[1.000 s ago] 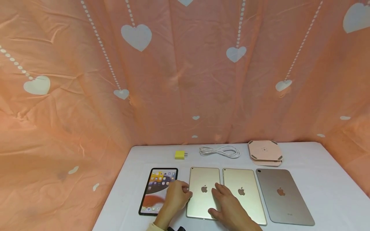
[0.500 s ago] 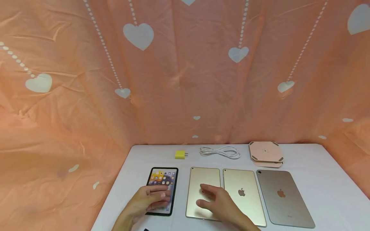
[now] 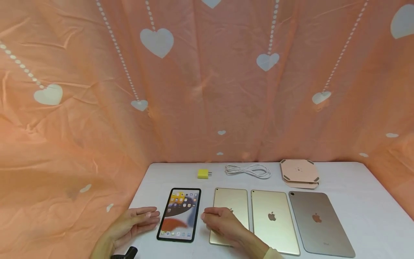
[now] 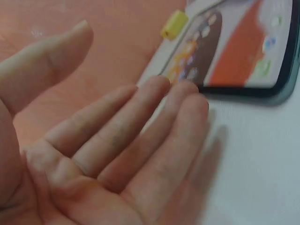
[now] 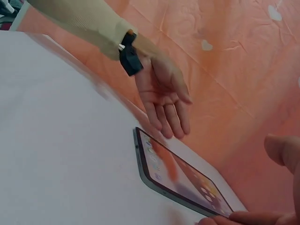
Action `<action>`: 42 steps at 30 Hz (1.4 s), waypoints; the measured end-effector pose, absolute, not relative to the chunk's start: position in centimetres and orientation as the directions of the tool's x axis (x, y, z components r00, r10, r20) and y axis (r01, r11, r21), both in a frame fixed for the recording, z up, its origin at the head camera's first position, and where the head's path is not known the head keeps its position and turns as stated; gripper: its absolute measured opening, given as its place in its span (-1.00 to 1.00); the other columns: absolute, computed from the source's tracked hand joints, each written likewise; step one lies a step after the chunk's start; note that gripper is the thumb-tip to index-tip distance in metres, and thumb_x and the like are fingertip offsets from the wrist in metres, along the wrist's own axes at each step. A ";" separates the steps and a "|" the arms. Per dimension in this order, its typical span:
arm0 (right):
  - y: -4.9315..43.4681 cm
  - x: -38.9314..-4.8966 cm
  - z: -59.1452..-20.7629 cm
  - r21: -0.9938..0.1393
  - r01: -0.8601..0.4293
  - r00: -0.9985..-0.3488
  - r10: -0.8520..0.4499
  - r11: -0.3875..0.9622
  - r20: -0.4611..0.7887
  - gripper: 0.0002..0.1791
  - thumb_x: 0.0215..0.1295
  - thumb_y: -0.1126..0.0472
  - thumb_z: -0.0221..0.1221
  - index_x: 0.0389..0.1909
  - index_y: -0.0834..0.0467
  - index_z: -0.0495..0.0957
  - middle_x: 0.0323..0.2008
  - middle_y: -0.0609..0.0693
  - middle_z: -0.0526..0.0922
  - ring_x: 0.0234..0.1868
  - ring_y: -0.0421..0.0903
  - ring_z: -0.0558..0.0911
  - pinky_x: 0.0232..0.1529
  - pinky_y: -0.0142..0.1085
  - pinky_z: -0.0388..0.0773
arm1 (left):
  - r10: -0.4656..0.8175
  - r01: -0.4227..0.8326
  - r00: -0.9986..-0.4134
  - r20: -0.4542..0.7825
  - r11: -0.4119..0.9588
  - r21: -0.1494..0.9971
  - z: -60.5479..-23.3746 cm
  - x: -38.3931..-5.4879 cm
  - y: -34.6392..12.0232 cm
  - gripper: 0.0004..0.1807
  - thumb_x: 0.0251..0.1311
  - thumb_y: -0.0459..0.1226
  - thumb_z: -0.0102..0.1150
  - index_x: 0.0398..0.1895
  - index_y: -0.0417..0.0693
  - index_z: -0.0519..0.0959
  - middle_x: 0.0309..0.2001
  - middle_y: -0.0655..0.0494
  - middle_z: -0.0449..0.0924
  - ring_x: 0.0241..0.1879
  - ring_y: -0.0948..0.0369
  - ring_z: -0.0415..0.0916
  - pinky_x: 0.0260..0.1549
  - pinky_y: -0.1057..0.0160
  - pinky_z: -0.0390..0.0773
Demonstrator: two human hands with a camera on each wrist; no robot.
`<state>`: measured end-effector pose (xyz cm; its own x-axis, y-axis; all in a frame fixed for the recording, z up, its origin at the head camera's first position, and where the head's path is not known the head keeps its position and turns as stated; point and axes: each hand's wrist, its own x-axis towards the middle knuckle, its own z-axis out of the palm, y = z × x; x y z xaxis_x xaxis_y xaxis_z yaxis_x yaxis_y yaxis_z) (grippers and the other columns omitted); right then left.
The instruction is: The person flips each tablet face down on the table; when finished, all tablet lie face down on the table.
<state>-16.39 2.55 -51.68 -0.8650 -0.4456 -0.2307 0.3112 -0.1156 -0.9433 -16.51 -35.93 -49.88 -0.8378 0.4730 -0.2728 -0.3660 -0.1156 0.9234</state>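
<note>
A black-edged tablet [image 3: 179,216] lies screen up on the white table, its screen lit with app icons. Just left of it is my left hand [image 3: 132,225], fingers extended and thumb raised, palm facing the tablet; the left wrist view shows the fingertips [image 4: 194,101] close to the tablet's edge. On the other side my right hand [image 3: 224,225] reaches in from the right, over a gold tablet [image 3: 231,198] lying back up and partly covered by it. In the right wrist view its fingers [image 5: 262,219] are right at the lit tablet's edge. Neither hand holds anything.
To the right lie another gold tablet [image 3: 275,223] and a grey tablet [image 3: 321,225], both back up. Along the back are a yellow charger plug [image 3: 203,174], a coiled white cable [image 3: 247,171] and a pink octagonal stand [image 3: 299,172]. A peach curtain [image 3: 207,90] hangs behind.
My left hand has moved left, from the gold tablet's edge across the lit tablet to its far side. My right hand has moved left over the gold tablet toward the lit one.
</note>
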 end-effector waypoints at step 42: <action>-3.6 -14.8 -53.0 -0.989 -0.135 -0.941 -0.305 -0.054 0.145 -0.45 0.41 0.38 0.35 0.40 0.35 0.57 0.06 0.19 0.76 0.05 -0.04 0.79 0.10 -0.40 0.76 | 0.304 -0.251 -0.882 -0.361 0.345 0.904 -46.3 -15.2 -23.7 -0.18 0.77 0.11 -0.18 0.47 -0.60 0.37 0.08 -0.18 0.77 -0.02 0.07 0.77 -0.01 -0.02 0.83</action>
